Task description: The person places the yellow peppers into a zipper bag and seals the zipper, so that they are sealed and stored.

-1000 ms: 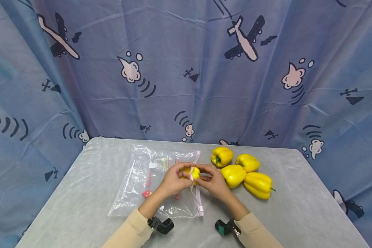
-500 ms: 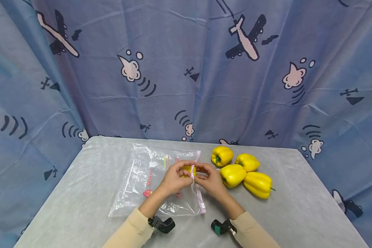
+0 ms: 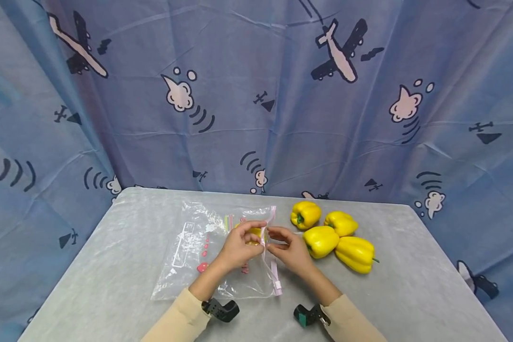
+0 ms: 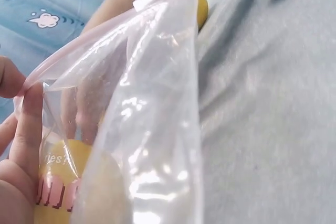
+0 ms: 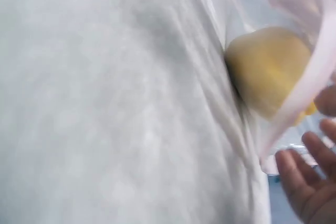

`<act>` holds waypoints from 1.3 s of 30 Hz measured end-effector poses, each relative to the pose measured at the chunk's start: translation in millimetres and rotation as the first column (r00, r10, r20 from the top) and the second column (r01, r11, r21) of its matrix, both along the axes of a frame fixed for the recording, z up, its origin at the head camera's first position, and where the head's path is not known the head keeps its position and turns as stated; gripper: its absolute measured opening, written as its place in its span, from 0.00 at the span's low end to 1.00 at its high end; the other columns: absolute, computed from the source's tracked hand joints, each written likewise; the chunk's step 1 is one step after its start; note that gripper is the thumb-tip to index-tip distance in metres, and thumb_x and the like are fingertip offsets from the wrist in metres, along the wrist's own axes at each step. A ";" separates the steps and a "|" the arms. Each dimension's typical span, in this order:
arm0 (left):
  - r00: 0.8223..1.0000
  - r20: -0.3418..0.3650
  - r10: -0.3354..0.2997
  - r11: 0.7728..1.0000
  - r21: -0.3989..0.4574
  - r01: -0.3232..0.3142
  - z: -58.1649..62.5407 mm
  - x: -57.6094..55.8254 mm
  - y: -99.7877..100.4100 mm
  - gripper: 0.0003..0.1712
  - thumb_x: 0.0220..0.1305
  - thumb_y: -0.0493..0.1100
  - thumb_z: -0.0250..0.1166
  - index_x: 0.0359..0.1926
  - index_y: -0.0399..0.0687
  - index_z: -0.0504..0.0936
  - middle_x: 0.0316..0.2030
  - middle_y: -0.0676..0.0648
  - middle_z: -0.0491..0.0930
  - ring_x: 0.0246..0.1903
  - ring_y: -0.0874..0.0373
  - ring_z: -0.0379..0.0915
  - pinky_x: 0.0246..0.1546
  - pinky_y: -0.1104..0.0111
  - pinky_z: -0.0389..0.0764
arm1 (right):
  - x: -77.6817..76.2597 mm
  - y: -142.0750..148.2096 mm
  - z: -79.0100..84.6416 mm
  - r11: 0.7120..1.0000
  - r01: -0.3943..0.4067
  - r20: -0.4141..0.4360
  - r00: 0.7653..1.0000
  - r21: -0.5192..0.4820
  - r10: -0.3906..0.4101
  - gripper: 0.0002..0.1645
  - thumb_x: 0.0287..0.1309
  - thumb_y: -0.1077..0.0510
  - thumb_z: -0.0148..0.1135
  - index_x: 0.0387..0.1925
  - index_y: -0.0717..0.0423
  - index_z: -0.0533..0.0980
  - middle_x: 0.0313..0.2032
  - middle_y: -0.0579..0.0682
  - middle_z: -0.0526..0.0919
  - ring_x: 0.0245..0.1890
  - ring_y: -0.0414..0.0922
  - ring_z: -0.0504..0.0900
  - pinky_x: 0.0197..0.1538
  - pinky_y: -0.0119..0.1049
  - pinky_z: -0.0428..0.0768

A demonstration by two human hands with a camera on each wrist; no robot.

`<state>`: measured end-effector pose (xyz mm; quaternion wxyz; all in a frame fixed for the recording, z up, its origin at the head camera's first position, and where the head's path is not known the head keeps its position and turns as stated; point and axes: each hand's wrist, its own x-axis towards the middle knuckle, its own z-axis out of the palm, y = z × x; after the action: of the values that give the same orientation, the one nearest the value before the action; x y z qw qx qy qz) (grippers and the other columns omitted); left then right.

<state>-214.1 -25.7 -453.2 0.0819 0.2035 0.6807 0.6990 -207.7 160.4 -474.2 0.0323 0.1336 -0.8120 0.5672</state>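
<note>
A clear zip bag [image 3: 179, 280] with pink and red print lies on the table, its pink zip strip [image 4: 79, 43] facing right. My left hand [image 3: 236, 247] pinches the edge of the bag's mouth between thumb and fingers. Inside the bag, just behind the mouth, sits a yellow bell pepper [image 5: 270, 69], partly hidden by my left fingers in the head view. My right hand [image 3: 294, 249] is at the mouth from the right, fingers loosely bent with nothing between them. In the right wrist view its fingers [image 5: 294, 179] show apart from the pepper.
Several more yellow bell peppers [image 3: 320, 242] lie close together to the right of my right hand. A white slider [image 3: 277, 285] sits at the near end of the zip strip. The grey table [image 3: 410, 285] ends at a blue patterned curtain [image 3: 222, 156].
The pepper has moved left, from the bag's mouth to inside it. My right fingers have come off the pepper, while my left hand keeps its pinch on the mouth's edge.
</note>
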 end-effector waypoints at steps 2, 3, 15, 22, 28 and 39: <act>1.000 -0.011 0.011 1.000 -0.014 -0.011 0.2 -0.1 -1.2 0.33 0.46 0.23 0.60 0.59 0.31 0.72 0.53 0.30 0.71 0.32 0.66 0.75 0.26 0.80 0.75 | 5.4 4.9 4.7 0.997 0.032 -0.028 0.999 0.065 -0.030 0.24 0.53 0.65 0.67 0.54 0.60 0.77 0.51 0.61 0.82 0.51 0.58 0.81 0.47 0.38 0.84; 1.000 -0.016 0.015 1.000 -0.019 -0.016 0.5 0.0 -1.7 0.33 0.46 0.23 0.60 0.59 0.31 0.73 0.53 0.30 0.71 0.33 0.66 0.75 0.26 0.80 0.75 | 8.7 7.7 7.6 0.994 0.045 -0.052 0.998 0.097 -0.040 0.24 0.53 0.65 0.68 0.54 0.59 0.77 0.50 0.60 0.82 0.49 0.57 0.82 0.46 0.38 0.85; 0.999 -0.015 0.035 0.999 -0.034 -0.036 3.7 2.8 -5.5 0.32 0.48 0.24 0.62 0.58 0.34 0.74 0.52 0.33 0.69 0.33 0.63 0.76 0.32 0.79 0.80 | 32.3 49.3 34.5 0.838 0.384 -0.461 0.868 0.387 -0.184 0.20 0.43 0.57 0.71 0.43 0.49 0.82 0.41 0.48 0.82 0.41 0.50 0.79 0.43 0.47 0.80; 0.999 -0.023 0.044 0.998 -0.045 -0.045 4.5 3.7 -5.8 0.32 0.48 0.23 0.63 0.59 0.37 0.74 0.53 0.35 0.67 0.35 0.59 0.77 0.37 0.73 0.84 | 28.5 69.4 33.2 0.723 0.504 -0.499 0.829 0.471 -0.253 0.27 0.41 0.50 0.72 0.47 0.52 0.81 0.48 0.58 0.80 0.47 0.61 0.76 0.47 0.57 0.75; 0.998 -0.031 0.046 0.997 -0.054 -0.047 2.7 3.5 -5.5 0.32 0.48 0.23 0.63 0.59 0.37 0.74 0.53 0.35 0.67 0.34 0.61 0.77 0.37 0.73 0.84 | 27.5 74.4 27.8 0.653 0.513 -0.473 0.842 0.557 -0.258 0.31 0.41 0.47 0.72 0.51 0.51 0.79 0.52 0.60 0.77 0.46 0.63 0.75 0.44 0.57 0.76; 0.999 -0.044 0.029 0.998 -0.060 -0.032 -0.1 4.6 -6.2 0.32 0.49 0.23 0.63 0.59 0.32 0.72 0.53 0.34 0.67 0.36 0.55 0.79 0.34 0.76 0.83 | 24.8 78.9 20.7 0.624 0.496 -0.448 0.858 0.603 -0.250 0.34 0.39 0.48 0.73 0.53 0.52 0.78 0.54 0.63 0.75 0.46 0.65 0.75 0.46 0.59 0.75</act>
<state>-209.5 -31.9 -453.3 0.0626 0.2056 0.7061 0.6747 -182.9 239.3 -453.5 0.2295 0.0521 -0.9576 0.1663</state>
